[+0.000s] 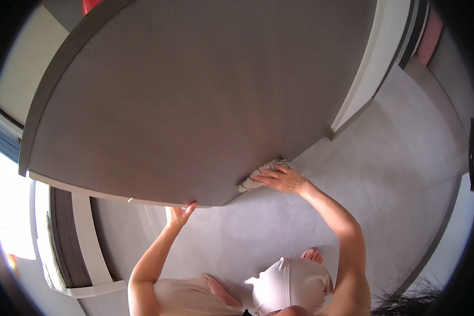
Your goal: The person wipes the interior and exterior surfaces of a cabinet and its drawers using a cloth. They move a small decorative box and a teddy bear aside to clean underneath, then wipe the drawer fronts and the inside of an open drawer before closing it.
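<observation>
A large grey-brown door [189,98] stands before me and fills the upper part of the head view. My right hand [280,179] presses a folded, light striped cloth [256,177] against the door's face near its bottom edge, fingers spread over the cloth. Around the door's light side edge [102,194], my left hand [180,213] is hooked, its thumb on the face and the other fingers partly hidden behind.
Smooth grey floor [237,237] lies below the door and under my feet. A white door frame [363,87] with a dark foot is at the right. White-and-dark framing [83,237] and a bright opening [8,197] are at the left.
</observation>
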The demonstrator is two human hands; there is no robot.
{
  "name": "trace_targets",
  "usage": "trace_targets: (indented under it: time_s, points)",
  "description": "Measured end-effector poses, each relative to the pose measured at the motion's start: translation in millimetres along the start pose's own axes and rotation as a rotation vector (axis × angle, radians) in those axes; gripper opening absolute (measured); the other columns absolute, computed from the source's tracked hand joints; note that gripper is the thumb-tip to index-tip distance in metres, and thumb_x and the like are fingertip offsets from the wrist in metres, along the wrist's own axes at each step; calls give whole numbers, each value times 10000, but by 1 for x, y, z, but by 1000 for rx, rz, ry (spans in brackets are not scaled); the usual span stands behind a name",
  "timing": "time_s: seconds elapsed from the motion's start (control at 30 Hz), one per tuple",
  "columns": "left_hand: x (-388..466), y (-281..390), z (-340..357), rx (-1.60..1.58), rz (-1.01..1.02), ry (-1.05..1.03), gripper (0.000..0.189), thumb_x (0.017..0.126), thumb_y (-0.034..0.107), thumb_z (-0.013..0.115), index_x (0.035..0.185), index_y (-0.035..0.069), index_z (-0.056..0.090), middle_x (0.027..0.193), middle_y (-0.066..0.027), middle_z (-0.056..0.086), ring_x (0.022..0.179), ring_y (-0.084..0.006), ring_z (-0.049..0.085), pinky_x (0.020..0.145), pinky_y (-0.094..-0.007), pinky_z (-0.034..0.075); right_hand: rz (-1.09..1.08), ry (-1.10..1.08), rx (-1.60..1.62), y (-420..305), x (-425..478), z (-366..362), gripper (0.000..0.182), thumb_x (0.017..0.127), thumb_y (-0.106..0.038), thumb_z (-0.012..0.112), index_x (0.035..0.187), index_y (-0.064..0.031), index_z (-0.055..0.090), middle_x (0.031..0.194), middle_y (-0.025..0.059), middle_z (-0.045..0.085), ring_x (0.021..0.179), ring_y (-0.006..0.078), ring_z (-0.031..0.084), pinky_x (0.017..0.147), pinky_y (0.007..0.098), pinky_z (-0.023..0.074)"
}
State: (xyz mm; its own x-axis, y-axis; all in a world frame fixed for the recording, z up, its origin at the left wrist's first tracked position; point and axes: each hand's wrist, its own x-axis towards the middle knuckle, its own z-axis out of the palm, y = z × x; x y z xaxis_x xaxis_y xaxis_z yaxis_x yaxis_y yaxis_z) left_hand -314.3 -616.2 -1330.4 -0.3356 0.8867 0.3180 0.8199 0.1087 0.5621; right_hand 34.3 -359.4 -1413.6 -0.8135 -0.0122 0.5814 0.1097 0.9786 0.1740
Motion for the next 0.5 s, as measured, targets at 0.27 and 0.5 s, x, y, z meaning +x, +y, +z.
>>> trace_targets:
  time_s: [0.27, 0.5]
  points:
    - [1, 0, 5, -43, 8, -83, 404, 784, 444, 769, 893, 58, 717, 918, -96, 701, 866, -306, 654, 784, -432, 514, 487, 766, 45, -11, 81, 16, 280, 907, -286, 625, 1152, -151, 643, 1526, 237, 349, 1418, 352, 331, 1089, 501, 306]
    - [0, 14, 10, -70, -29, -11, 472, 844, 521, 698, 887, 51, 702, 883, -97, 686, 851, -316, 648, 786, -442, 501, 1523, 876, 425, -30, 29, 82, 545, 1024, -206, 405, 1524, -8, 321, 1540, 339, 203, 1411, 498, 241, 1163, 518, 215]
